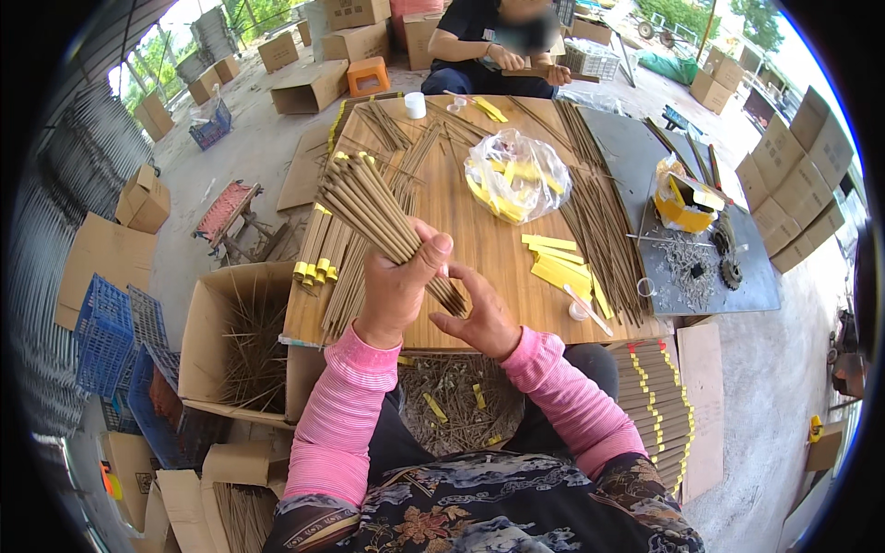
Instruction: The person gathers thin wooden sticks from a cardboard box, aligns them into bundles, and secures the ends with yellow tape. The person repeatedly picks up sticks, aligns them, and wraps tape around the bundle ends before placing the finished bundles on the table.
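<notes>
My left hand (pixel 398 281) is closed round a thick bundle of brown incense sticks (pixel 364 205), tilted with its upper end to the left above the table. Beside the lower end of the bundle is my right hand (pixel 484 313), its fingers apart and slightly curled; nothing shows in its grip. Banded bundles with yellow paper wraps (pixel 320 244) lie left of my left hand. Loose sticks (pixel 343 288) lie along the table next to them. To the right are flat yellow paper strips (pixel 562 267), and a small white cup (pixel 578 311) with a light stick-like tool (pixel 590 311).
A wooden table (pixel 442 203) holds a clear bag of yellow strips (pixel 518 177) and more loose sticks (pixel 599 221). A yellow box (pixel 684 207) stands on the dark side board. A carton of sticks (pixel 235 341) is at left. Across the table, another person (pixel 498 46) handles sticks.
</notes>
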{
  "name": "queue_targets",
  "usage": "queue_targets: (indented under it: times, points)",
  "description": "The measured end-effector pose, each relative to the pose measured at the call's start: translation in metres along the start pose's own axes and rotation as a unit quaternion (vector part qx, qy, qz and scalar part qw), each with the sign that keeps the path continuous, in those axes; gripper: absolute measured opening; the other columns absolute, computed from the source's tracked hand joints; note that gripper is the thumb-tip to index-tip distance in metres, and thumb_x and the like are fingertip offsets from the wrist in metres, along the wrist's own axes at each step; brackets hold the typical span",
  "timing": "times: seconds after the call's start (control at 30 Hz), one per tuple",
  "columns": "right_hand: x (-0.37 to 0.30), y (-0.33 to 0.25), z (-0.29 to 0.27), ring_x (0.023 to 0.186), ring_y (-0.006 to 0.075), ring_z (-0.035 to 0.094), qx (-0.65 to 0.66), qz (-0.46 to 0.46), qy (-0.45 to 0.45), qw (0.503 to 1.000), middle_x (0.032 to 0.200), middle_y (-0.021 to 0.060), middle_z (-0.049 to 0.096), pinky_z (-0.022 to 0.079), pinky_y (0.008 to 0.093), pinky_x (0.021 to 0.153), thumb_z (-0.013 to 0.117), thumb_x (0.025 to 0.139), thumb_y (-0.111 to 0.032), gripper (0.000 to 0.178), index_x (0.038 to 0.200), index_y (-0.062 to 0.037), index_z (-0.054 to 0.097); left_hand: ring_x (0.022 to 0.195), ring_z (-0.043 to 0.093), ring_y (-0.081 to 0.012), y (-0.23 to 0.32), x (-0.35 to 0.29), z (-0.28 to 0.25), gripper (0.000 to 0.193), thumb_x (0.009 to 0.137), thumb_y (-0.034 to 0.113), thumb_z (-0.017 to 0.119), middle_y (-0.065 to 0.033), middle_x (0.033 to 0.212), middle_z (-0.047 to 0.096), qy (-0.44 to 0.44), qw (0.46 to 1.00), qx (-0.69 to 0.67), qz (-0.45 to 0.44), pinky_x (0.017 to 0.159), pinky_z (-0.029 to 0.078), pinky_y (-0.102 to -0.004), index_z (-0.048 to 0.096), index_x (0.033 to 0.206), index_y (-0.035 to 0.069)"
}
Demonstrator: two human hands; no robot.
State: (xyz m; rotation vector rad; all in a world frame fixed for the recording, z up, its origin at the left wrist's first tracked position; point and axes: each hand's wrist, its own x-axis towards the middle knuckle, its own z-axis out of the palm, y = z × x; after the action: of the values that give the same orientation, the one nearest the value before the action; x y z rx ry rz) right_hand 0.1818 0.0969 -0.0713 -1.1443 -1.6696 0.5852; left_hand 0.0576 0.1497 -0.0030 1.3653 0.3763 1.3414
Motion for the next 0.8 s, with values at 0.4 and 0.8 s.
queue_targets:
  times: [0.4, 0.8]
  points:
    - [-0.002, 0.015, 0.023, 0.069, 0.0244, 0.059, 0.105, 0.087, -0.055, 0.989, 0.078, 0.0120, 0.058, 0.046, 0.0316, 0.061, 0.064, 0.077, -0.014, 0.029, 0.098, -0.0004, 0.050, 0.053, 0.048, -0.0078, -0.014, -0.012, 0.001, 0.017, 0.080, 0.017, 0.065, 0.0007, 0.061, 0.050, 0.062, 0.993, -0.059, -0.080, 0.049, 0.042, -0.0220, 0.052, 0.075, 0.008]
    - [-0.034, -0.015, 0.051, 0.046, 0.0099, 0.050, -0.007, 0.231, -0.164, 0.959, 0.058, 0.0002, 0.050, 0.040, 0.0256, 0.041, 0.057, 0.084, -0.020, 0.021, 0.079, -0.0012, 0.049, 0.046, 0.046, -0.0109, -0.027, -0.040, -0.050, 0.018, 0.080, 0.018, 0.064, -0.0003, 0.059, 0.049, 0.246, 0.921, -0.190, -0.236, 0.043, 0.041, -0.0252, 0.049, 0.073, 0.011]
